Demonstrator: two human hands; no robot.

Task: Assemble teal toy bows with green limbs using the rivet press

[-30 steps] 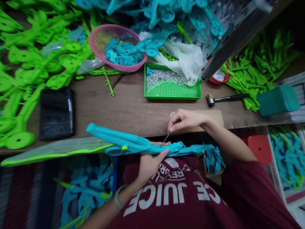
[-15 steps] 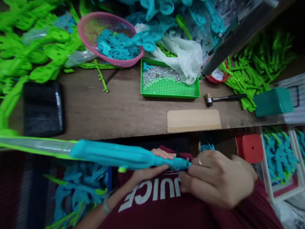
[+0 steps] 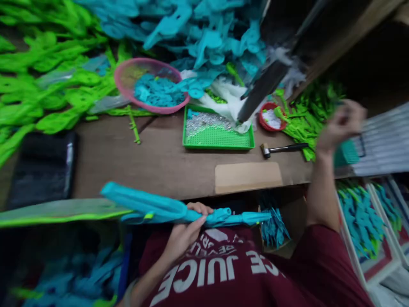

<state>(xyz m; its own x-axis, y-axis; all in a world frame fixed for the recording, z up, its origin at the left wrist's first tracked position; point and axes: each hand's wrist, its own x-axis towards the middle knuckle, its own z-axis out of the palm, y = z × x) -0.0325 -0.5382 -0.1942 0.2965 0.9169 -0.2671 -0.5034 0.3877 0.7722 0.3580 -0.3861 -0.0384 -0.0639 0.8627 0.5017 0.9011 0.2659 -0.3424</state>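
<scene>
My left hand (image 3: 188, 226) is wrapped round a long blue plastic piece (image 3: 159, 209), held sideways in front of my shirt. A clear and green strip (image 3: 70, 213) runs on from its left end. Up at the right, my right hand (image 3: 343, 121) is raised over a pile of green plastic parts (image 3: 306, 115); its fingers look curled, but blur hides what they hold, if anything.
On the bench stand a pink basket (image 3: 151, 108), a green tray (image 3: 220, 147) of small metal bits, a red basket (image 3: 271, 127), a hammer (image 3: 284, 148), a cardboard piece (image 3: 247, 177) and a dark tablet-like object (image 3: 43, 166). A dark post (image 3: 265, 89) slants across the right.
My right hand has left the blue piece and moved up and right to the green pile. My left hand still holds the piece, whose right end now shows. The view has shifted.
</scene>
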